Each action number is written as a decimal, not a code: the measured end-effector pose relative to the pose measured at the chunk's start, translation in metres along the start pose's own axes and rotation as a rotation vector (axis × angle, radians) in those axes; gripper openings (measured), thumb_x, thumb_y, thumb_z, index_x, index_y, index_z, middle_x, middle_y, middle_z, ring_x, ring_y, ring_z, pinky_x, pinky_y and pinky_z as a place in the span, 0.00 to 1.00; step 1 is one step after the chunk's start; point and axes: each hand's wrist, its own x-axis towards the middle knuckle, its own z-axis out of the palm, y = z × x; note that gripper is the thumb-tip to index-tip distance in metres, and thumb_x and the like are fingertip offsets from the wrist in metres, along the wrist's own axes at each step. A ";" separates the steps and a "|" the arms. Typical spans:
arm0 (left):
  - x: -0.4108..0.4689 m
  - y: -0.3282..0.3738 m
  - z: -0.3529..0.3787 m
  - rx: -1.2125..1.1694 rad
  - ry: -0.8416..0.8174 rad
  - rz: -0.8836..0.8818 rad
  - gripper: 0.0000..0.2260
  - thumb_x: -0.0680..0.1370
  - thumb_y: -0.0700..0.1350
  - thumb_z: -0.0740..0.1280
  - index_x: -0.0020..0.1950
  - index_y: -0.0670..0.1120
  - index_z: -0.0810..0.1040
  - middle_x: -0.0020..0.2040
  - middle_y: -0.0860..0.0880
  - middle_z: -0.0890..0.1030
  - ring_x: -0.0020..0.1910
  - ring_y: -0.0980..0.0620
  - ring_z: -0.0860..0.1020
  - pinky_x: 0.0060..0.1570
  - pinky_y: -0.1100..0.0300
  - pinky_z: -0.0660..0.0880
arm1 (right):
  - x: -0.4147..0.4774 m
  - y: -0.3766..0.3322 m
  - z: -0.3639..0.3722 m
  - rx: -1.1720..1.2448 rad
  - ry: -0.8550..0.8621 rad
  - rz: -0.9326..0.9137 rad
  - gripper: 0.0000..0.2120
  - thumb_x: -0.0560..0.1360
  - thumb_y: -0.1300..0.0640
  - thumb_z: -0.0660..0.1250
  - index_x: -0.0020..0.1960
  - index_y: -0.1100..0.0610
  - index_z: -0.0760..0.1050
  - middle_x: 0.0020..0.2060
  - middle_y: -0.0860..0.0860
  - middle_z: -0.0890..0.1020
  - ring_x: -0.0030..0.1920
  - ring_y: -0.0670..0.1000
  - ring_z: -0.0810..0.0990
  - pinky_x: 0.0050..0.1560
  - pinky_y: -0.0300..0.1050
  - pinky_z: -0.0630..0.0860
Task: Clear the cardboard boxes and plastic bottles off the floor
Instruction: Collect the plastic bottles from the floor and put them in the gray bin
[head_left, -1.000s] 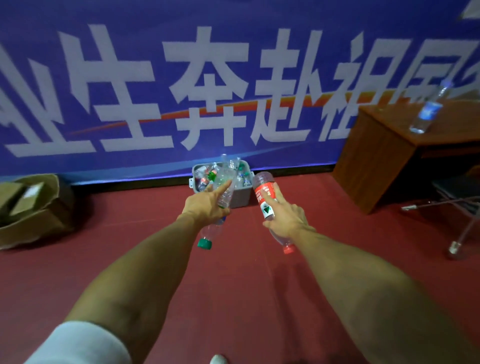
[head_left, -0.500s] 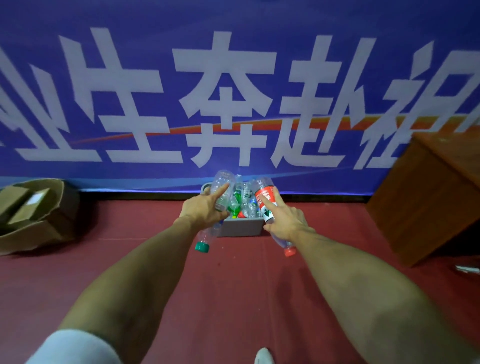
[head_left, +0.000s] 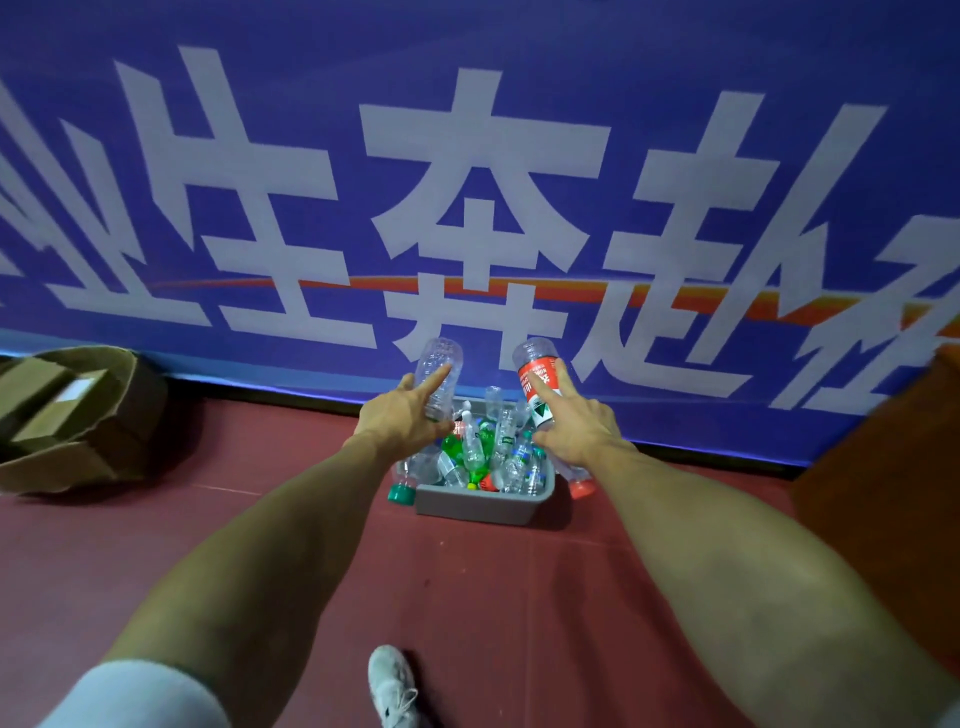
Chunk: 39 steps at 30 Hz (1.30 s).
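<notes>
My left hand (head_left: 402, 418) grips a clear plastic bottle with a green cap (head_left: 440, 366), held cap-down with its base pointing up. My right hand (head_left: 574, 428) grips a clear bottle with a red label and red cap (head_left: 535, 371), also cap-down. Both hands hover just above a grey plastic bin (head_left: 475, 504) on the red floor, which holds several empty bottles. The index finger of each hand lies straight along its bottle.
A blue banner with white characters (head_left: 467, 182) covers the wall right behind the bin. A large open cardboard box (head_left: 78, 457) holding smaller boxes sits at the left. A brown wooden desk side (head_left: 883, 493) stands at the right. My white shoe (head_left: 392, 686) is below.
I have walked closer to the bin; both hands, each holding its bottle, now hover right over it. The desk has slid to the right edge of view.
</notes>
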 end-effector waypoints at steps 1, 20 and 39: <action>0.013 -0.003 0.000 -0.013 -0.002 -0.006 0.37 0.78 0.68 0.60 0.78 0.67 0.39 0.82 0.44 0.53 0.69 0.40 0.74 0.57 0.48 0.78 | 0.015 -0.001 0.002 -0.001 -0.004 -0.009 0.42 0.76 0.50 0.69 0.80 0.39 0.46 0.81 0.51 0.42 0.63 0.63 0.77 0.59 0.51 0.73; 0.293 -0.090 0.170 -0.142 -0.106 -0.068 0.39 0.76 0.64 0.67 0.80 0.63 0.46 0.71 0.42 0.65 0.50 0.42 0.81 0.49 0.50 0.80 | 0.301 0.005 0.192 0.037 -0.189 0.040 0.41 0.78 0.51 0.68 0.81 0.39 0.44 0.81 0.51 0.39 0.69 0.61 0.71 0.65 0.51 0.71; 0.451 -0.138 0.491 -0.162 -0.059 -0.061 0.43 0.74 0.67 0.67 0.80 0.64 0.44 0.77 0.40 0.62 0.53 0.40 0.81 0.48 0.48 0.80 | 0.495 0.073 0.510 -0.016 -0.090 0.008 0.42 0.80 0.43 0.65 0.81 0.42 0.40 0.80 0.56 0.36 0.64 0.63 0.77 0.68 0.57 0.72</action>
